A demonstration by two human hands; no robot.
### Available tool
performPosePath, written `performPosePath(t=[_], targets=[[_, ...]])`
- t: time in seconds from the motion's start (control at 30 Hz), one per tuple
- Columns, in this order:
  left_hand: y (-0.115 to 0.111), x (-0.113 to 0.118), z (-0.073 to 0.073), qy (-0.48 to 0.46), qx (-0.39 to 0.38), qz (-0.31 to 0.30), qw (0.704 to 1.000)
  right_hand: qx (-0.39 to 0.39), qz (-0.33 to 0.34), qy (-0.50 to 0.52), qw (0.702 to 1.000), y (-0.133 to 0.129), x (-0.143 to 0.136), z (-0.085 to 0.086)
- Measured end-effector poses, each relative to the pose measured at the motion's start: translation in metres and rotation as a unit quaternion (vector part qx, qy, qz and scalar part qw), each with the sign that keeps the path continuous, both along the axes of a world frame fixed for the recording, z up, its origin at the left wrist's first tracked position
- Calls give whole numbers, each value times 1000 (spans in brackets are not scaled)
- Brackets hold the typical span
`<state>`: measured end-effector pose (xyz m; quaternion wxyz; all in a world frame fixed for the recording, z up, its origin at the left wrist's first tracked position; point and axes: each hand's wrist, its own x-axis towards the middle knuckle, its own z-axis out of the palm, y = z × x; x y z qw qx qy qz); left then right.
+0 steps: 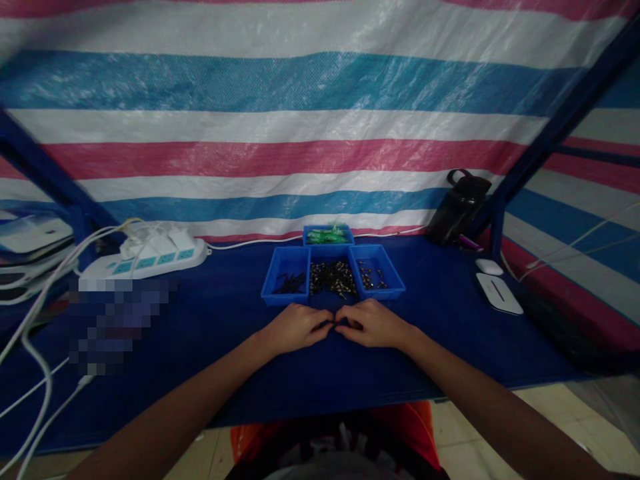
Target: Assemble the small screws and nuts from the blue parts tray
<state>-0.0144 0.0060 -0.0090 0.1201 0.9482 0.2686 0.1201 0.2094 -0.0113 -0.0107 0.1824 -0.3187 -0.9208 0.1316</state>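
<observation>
Watching over the near side of the desk (225,360), I see the left hand (299,327) and right hand (375,325) with fingertips drawn together, almost meeting; I can't tell whether either grips anything. Just beyond them, the small dark and brassy parts (333,277) lie heaped between the left tray (277,300) and right tray (387,293). I'd judge them light, stiff and rather slippery, best pinched mid-length. Farther back sits the far tray (331,251) of green pieces (327,236).
</observation>
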Motion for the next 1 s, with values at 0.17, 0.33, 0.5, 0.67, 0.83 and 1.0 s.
performPosePath(t=[0.17, 0.33, 0.5, 0.67, 0.83, 1.0], targets=[[1, 0, -1, -3, -3, 2, 1000, 15, -27, -12, 999, 2, 1, -1], [2, -1, -3, -13, 8, -1, 1000, -6, -39, -30, 999, 4, 3, 2], [2, -2, -5, -20, 18, 0, 1000, -26, -47, -27, 998, 4, 4, 3], [3, -2, -6, -22, 23, -12, 999, -22, -39, -9, 999, 1, 3, 4], [3, -1, -6, -8, 29, -19, 999, -1, -28, -12, 1000, 2, 2, 4], [2, -2, -6, -6, 35, -13, 999, -25, -33, -30, 999, 4, 3, 3]])
